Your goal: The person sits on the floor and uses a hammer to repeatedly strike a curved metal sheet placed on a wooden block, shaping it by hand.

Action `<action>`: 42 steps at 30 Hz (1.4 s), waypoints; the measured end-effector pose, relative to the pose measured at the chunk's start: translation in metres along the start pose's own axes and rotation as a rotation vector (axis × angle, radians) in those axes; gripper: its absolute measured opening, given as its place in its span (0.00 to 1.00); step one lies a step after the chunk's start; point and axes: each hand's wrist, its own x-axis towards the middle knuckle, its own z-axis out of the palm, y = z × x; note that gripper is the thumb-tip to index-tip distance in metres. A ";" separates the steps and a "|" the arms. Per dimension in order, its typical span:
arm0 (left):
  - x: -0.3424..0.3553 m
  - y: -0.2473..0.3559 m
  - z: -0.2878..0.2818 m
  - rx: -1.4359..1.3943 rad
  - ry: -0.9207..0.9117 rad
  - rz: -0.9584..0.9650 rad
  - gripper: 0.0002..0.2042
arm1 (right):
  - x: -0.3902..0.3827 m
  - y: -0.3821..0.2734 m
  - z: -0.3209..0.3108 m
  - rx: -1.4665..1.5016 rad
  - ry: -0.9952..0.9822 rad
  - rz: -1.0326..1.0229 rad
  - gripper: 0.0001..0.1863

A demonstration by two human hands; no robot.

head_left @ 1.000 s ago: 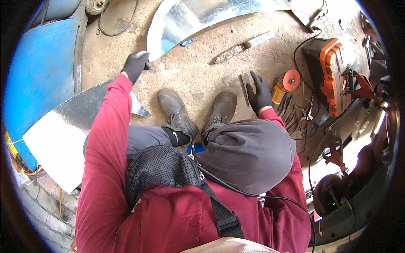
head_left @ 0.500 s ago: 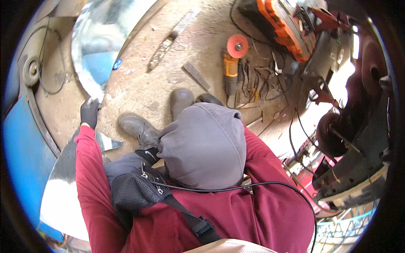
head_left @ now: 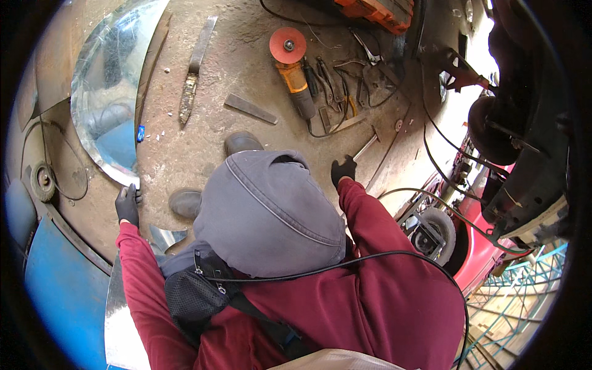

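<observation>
My gloved left hand is closed at the lower tip of a large, shiny curved metal sheet, gripping its edge. Out to the right, my gloved right hand reaches low over the floor, thumb and a finger apart. Its fingers are at the handle end of a hammer, which appears to lie on the floor; whether they touch is hard to tell. Beyond lie an angle grinder with a red disc, several pliers and a flat metal bar.
A long blade with a wrapped handle lies ahead. An orange case stands at the far right. Cables and dark vehicle parts crowd the right side, above a wheel. A blue panel is at the left.
My right hand has come out from near my boots to the hammer's handle end. My left hand stays at the sheet's tip. The whole view has turned and shifted.
</observation>
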 end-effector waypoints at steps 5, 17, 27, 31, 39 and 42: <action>-0.007 0.018 0.011 -0.111 0.058 -0.040 0.13 | 0.038 0.041 -0.016 0.148 -0.216 0.407 0.28; -0.034 0.028 0.038 -0.033 0.130 0.076 0.12 | 0.031 0.034 -0.057 0.355 -0.332 0.265 0.25; -0.053 -0.023 0.040 0.081 0.245 0.042 0.10 | 0.033 0.003 -0.084 0.403 -0.412 0.153 0.23; -0.050 -0.028 0.037 0.091 0.266 0.061 0.10 | 0.029 -0.016 -0.091 0.419 -0.463 0.095 0.23; -0.043 -0.029 0.015 0.102 0.263 -0.001 0.10 | -0.006 -0.104 -0.113 0.496 -0.676 -0.071 0.21; -0.038 -0.018 0.007 0.267 0.295 -0.038 0.09 | -0.035 -0.168 -0.125 0.492 -0.726 -0.262 0.20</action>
